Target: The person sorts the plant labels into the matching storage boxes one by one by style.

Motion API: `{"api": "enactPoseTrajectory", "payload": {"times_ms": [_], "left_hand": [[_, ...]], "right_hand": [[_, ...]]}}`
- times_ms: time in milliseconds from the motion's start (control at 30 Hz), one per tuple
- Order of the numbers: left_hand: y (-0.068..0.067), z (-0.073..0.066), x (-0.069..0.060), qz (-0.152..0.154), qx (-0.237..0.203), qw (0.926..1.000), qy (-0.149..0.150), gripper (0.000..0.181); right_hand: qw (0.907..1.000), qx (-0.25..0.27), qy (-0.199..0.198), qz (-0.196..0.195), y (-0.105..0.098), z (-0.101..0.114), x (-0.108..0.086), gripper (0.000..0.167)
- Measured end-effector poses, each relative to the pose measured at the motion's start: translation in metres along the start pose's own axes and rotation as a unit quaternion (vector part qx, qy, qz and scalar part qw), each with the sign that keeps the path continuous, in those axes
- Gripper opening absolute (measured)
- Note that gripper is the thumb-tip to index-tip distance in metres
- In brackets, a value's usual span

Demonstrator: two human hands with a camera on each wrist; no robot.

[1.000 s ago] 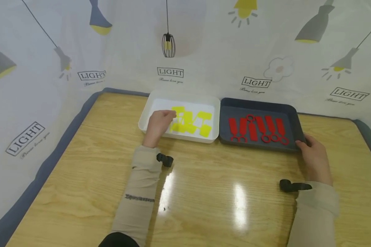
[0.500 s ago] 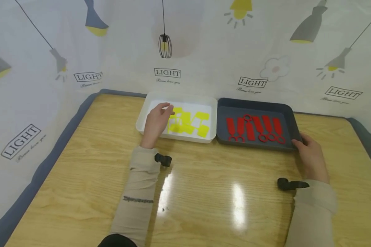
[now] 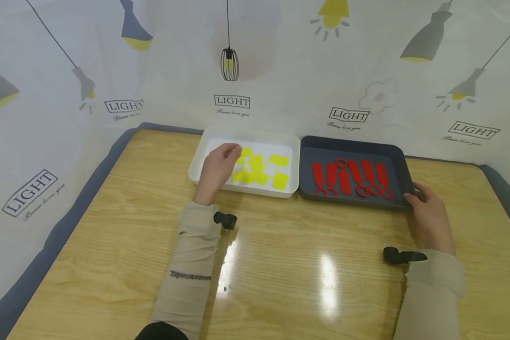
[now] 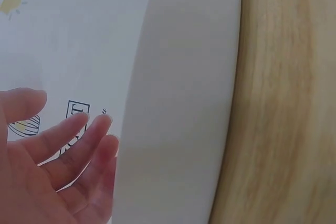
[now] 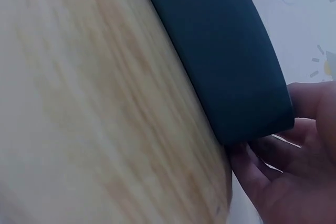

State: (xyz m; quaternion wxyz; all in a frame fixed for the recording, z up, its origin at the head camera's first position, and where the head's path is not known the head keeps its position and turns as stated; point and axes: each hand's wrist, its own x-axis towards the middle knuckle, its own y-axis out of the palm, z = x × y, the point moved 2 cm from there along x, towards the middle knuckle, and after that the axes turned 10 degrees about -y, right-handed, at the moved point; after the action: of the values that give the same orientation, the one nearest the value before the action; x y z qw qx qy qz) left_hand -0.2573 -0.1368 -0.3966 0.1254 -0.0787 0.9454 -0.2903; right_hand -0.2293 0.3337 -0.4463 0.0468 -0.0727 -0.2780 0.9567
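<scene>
My left hand [image 3: 217, 167] is over the left part of the white tray [image 3: 195, 165], next to several flat yellow pieces [image 3: 257, 165]. In the left wrist view, thumb and fingers [image 4: 73, 129] stand apart, loosely bent, with nothing between them; the tray's pale side wall [image 4: 178, 98] rises beside them. My right hand [image 3: 432, 215] grips the near right corner of the dark grey tray [image 3: 357, 200], thumb at the rim and fingers around the outside. Inside that tray lie several flat red pieces with ring ends [image 3: 345, 181]. In the right wrist view, fingertips reach beneath the corner [image 5: 262, 150].
Both trays stand side by side near the back of the wooden table [image 3: 280, 264]. A white sheet printed with lamps [image 3: 280, 56] hangs behind and at the left. Each wrist wears a small black camera, such as the right one [image 3: 401, 255].
The left hand's fingers spread a little, then came closer together, with the hand staying over the white tray. The right hand keeps its grip on the dark grey tray. The view shifted slightly.
</scene>
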Motion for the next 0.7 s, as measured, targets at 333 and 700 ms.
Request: {"api": "enactPoseTrajectory", "payload": {"times_ms": [333, 700], "left_hand": [[0.012, 0.005, -0.007, -0.018, 0.097, 0.9938, 0.050, 0.050], [0.042, 0.018, -0.029, -0.004, 0.270, 0.9605, 0.068, 0.064]], "right_hand": [[0.9936, -0.097, -0.046, 0.035, -0.002, 0.011, -0.014, 0.064], [0.9480, -0.260, -0.154, 0.099, -0.004, 0.026, -0.021, 0.070]]}}
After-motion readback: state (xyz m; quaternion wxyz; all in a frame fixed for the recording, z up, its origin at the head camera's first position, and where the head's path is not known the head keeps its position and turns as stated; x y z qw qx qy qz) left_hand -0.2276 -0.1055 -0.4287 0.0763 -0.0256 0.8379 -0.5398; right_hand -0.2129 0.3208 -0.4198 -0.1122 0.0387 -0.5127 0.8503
